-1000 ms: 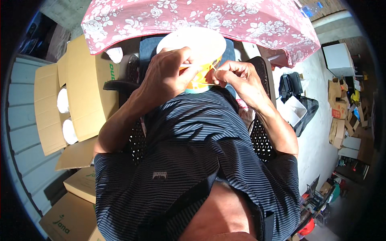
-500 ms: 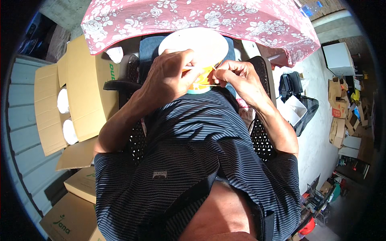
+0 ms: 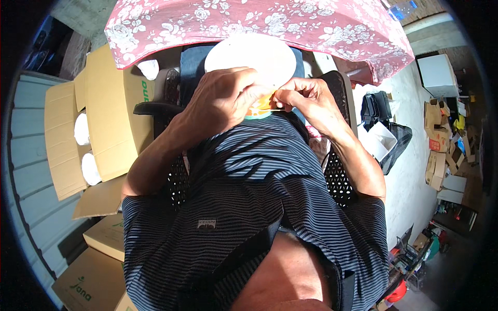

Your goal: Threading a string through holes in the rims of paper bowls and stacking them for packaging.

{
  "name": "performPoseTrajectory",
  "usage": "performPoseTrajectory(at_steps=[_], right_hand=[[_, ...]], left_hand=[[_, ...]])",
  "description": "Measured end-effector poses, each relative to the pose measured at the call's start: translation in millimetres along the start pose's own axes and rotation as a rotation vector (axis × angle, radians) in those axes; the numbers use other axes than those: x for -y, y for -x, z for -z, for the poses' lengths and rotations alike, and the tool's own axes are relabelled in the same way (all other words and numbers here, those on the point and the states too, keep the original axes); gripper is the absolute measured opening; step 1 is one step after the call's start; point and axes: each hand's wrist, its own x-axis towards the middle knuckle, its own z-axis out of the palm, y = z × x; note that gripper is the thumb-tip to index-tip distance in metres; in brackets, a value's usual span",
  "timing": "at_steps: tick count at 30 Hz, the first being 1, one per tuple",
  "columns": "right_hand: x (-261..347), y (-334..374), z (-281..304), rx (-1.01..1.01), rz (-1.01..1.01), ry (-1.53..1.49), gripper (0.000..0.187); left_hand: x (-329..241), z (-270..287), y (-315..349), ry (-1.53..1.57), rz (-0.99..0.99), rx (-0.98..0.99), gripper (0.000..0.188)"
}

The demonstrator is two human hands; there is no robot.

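A round tub [image 3: 250,54] with a bright white top rests on my lap, tilted so that its orange printed side and teal lower edge face me. My left hand [image 3: 224,98] is closed at the near left of the tub, fingers bent and pressed together over the orange side. What its fingertips pinch is hidden by the hand. At the near right, my right hand [image 3: 310,103] pinches with thumb and forefinger. A thin pale strip [image 3: 275,110] runs from its fingers across the orange side. Glare washes out detail on the tub's top.
Ahead stands a table with a pink floral cloth [image 3: 259,20]. An open cardboard box [image 3: 111,114] with round white things is on the left, above more boxes [image 3: 85,280]. Chair armrests [image 3: 158,109] flank me. A black bag [image 3: 376,106] and white box [image 3: 381,141] lie right.
The tub's white top has shifted slightly and less of its orange side shows. My left fingers have moved a little toward the right hand. The right hand stays nearly in place.
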Motion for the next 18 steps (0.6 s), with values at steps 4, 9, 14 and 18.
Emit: performPoseTrajectory(at_steps=[4,9,14,18], right_hand=[[1.2,1.1,-1.0,0.018,-0.013,0.037,0.019],[3.9,4.8,-1.1,0.035,-0.01,0.043,0.018],[1.7,6.3,0.4,0.055,-0.009,0.043,0.017],[-0.2,6.9,0.0,0.067,0.004,-0.008,0.017]], left_hand=[[-4.8,5.3,-2.2,0.037,-0.028,0.041,0.013],[-5.8,6.5,-8.8,0.214,0.132,0.13,0.017],[-0.7,4.2,-14.8,0.141,0.009,0.138,0.021],[4.0,1.2,-19.5,0.128,0.019,0.199,0.018]])
